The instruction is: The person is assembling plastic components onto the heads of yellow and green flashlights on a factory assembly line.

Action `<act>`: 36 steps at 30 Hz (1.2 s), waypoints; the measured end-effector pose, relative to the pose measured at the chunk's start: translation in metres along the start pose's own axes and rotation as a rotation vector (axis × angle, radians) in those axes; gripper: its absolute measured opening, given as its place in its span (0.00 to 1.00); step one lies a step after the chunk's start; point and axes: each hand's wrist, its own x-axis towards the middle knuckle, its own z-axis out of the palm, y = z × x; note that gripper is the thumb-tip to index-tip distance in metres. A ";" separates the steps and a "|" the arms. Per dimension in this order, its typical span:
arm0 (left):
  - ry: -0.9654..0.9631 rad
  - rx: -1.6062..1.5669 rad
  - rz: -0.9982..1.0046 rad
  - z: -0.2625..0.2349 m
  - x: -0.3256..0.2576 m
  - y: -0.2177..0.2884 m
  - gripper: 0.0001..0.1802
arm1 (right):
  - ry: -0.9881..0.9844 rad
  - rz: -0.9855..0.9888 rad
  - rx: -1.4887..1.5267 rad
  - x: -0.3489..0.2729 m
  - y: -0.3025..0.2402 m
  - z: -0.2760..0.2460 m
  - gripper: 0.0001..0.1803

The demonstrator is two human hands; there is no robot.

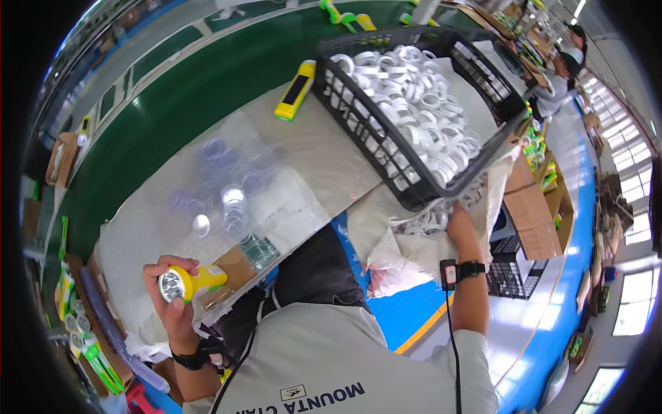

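Note:
My left hand [165, 307] is closed around a yellow flashlight [205, 278], its silvery round reflector facing up toward me. My right hand [460, 222] reaches into a pale woven sack [386, 259] that holds white rings [425, 222]; its fingers are hidden among them. Clear round lenses [234, 215] lie scattered and stacked on the worktable [148, 221], right of and beyond the flashlight. A black plastic crate [407, 181] full of white rings [420, 103] stands just beyond the sack.
A yellow flashlight with a dark panel [296, 91] lies left of the crate. Past the table runs a green conveyor belt [172, 93]. Cardboard boxes [532, 224] and another black crate [510, 265] stand at the right. Two people [555, 86] are at the far right.

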 end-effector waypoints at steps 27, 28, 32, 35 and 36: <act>-0.089 -0.124 0.097 -0.015 -0.007 -0.021 0.27 | 0.670 -0.773 0.582 -0.109 -0.181 -0.074 0.18; -0.099 -0.102 0.105 -0.016 -0.008 -0.019 0.26 | 0.577 -0.902 0.460 -0.106 -0.202 -0.064 0.16; -0.087 -0.051 0.121 -0.016 -0.009 -0.025 0.26 | 0.377 -1.134 0.246 -0.047 -0.279 -0.022 0.25; -0.064 -0.135 0.093 -0.012 -0.008 -0.024 0.26 | 0.347 -1.262 0.200 -0.014 -0.298 -0.003 0.28; -0.076 -0.140 0.101 -0.012 -0.008 -0.024 0.26 | 0.246 -1.219 0.196 -0.013 -0.298 -0.004 0.30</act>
